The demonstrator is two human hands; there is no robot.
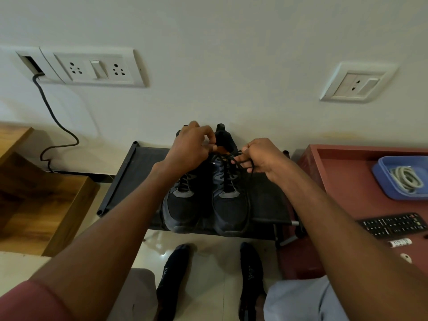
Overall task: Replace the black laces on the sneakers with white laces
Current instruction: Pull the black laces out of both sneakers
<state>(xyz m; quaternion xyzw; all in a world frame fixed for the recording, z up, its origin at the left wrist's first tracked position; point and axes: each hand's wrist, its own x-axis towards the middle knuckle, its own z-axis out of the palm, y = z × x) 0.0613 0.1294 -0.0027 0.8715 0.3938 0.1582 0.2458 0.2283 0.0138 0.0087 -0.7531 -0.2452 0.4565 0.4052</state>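
Note:
Two black sneakers stand side by side on a low black rack [129,172], toes toward me: the left sneaker [180,212] and the right sneaker [230,209]. Both carry black laces [228,174]. My left hand [192,151] hovers over the right sneaker's collar, fingers curled and pinching the lace near the top eyelets. My right hand [261,158] grips loose black lace strands that run from the right sneaker; one long loop hangs down past its toe. White laces [405,179] lie coiled in a blue tray [384,181] at the right.
The blue tray sits on a red-brown table [342,172], with a remote control [393,224] and a small tube nearer me. A wooden unit [34,200] stands at left. Wall sockets and a black cable [53,121] are behind. My socked feet [173,274] rest on the tile floor.

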